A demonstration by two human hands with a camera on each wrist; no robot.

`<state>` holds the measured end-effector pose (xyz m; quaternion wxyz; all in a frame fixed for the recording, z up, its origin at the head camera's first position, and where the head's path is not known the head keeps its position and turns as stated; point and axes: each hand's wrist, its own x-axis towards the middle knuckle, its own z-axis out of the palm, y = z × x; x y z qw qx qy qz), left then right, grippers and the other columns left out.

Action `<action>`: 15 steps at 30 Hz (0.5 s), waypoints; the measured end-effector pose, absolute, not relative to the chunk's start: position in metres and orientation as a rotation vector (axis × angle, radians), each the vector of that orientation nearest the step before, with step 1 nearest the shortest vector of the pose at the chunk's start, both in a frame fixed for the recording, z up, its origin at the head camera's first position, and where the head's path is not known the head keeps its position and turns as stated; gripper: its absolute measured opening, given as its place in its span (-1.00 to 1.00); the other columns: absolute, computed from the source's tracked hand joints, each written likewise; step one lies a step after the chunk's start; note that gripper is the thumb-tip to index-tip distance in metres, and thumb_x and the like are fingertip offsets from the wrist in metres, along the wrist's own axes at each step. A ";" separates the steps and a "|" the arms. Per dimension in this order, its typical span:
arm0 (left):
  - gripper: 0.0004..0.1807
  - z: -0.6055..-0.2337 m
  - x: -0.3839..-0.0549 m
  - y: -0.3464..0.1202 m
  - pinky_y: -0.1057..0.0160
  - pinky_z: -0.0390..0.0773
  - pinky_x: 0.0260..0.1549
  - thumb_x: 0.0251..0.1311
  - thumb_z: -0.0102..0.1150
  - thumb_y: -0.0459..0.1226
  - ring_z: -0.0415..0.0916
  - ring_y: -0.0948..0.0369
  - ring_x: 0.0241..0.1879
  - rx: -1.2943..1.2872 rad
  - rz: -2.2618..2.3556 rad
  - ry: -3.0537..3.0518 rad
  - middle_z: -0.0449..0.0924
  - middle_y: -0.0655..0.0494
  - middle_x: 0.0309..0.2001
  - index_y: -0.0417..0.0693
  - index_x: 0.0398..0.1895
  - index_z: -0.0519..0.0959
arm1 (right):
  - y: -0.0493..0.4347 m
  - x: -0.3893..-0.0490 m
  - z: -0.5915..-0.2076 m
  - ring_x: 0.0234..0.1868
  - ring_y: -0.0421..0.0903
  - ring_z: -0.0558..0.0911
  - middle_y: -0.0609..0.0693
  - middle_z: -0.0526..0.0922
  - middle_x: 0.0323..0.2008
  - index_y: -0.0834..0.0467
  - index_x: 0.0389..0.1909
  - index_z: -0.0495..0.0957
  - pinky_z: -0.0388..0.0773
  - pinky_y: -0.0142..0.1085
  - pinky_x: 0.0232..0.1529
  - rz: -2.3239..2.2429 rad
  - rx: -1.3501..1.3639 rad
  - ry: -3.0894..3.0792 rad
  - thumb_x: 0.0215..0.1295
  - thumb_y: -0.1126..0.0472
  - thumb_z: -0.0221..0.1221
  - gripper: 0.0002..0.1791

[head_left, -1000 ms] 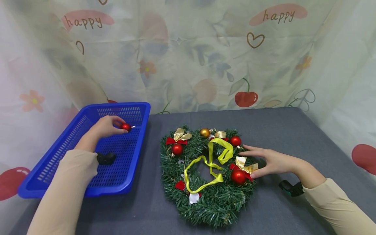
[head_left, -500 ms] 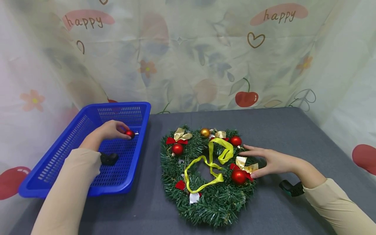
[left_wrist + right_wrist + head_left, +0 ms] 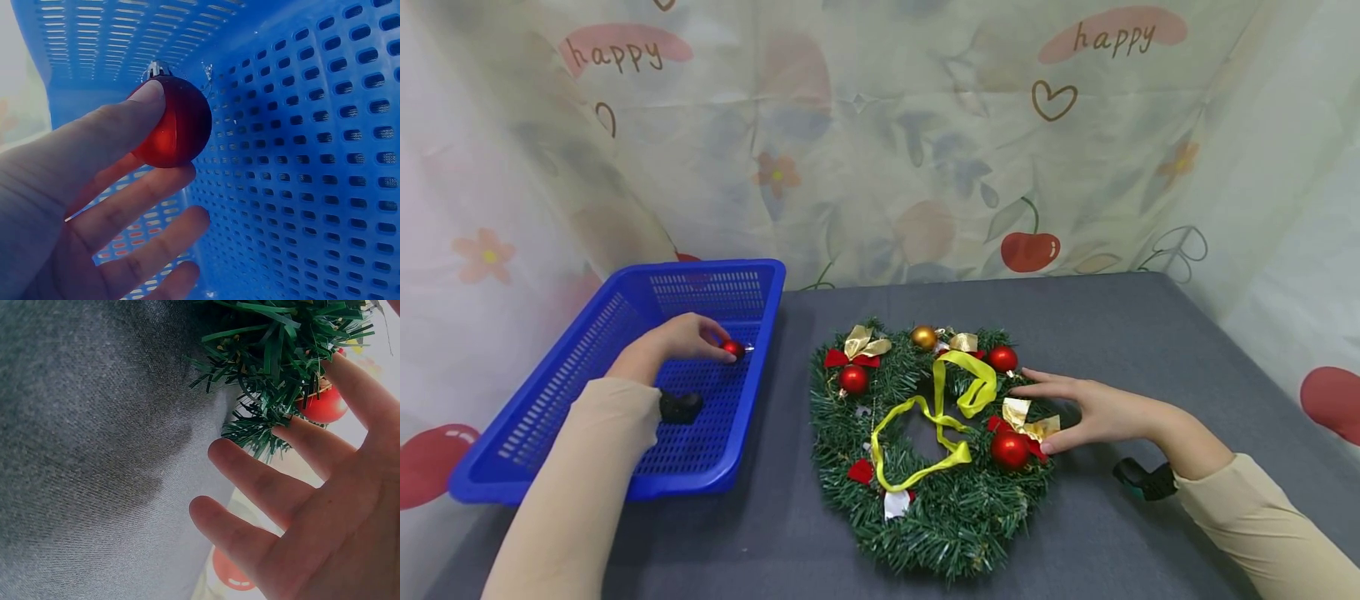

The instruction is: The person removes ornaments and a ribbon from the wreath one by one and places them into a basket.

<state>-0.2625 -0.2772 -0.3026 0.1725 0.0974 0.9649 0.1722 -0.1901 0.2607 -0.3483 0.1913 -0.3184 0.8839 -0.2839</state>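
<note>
Inside the blue plastic basket (image 3: pixel 752 417), my left hand (image 3: pixel 681 337) pinches a shiny red bauble (image 3: pixel 181 125) between thumb and fingers. The bauble's silver cap points away from the palm, toward the basket's right wall in the head view. A green wreath (image 3: pixel 940 525) lies on the grey table, bearing red baubles, a gold bauble (image 3: pixel 923 337) and gold and red bows. My right hand (image 3: pixel 1093 412) rests at the wreath's right edge with fingers spread, the thumb by a red bauble (image 3: pixel 1011 450) and a gold bow. In the right wrist view two fingertips touch the green needles.
A yellow ribbon (image 3: pixel 917 479) lies loosely looped over the wreath and its centre hole. The grey table (image 3: pixel 1150 333) stretches behind and to the right of the wreath. A printed curtain (image 3: pixel 865 167) hangs along the back and sides.
My left hand has moved slightly right and down, deeper into the basket, still holding the red bauble. The right hand and the wreath have stayed in place.
</note>
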 end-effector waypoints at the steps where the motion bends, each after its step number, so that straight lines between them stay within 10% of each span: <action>1: -0.46 -0.303 -0.263 -0.277 -0.08 0.47 -0.06 0.13 0.21 -0.07 0.52 -0.08 -0.10 0.278 0.488 2.733 0.58 -0.27 -0.10 -0.32 0.03 0.50 | 0.261 -0.190 -0.348 0.38 0.40 0.06 0.31 0.02 0.42 -0.01 0.31 0.31 0.19 0.33 0.16 -0.801 -0.894 2.480 0.12 -0.03 0.28 -0.28; 15: -0.48 -0.303 -0.260 -0.278 -0.03 0.53 -0.10 0.16 0.19 -0.12 0.58 -0.07 -0.14 0.254 0.523 2.706 0.59 -0.28 -0.06 -0.32 0.07 0.47 | 0.261 -0.190 -0.348 0.38 0.41 0.06 0.31 0.03 0.42 0.01 0.32 0.31 0.18 0.35 0.15 -0.811 -0.906 2.474 0.12 -0.01 0.28 -0.29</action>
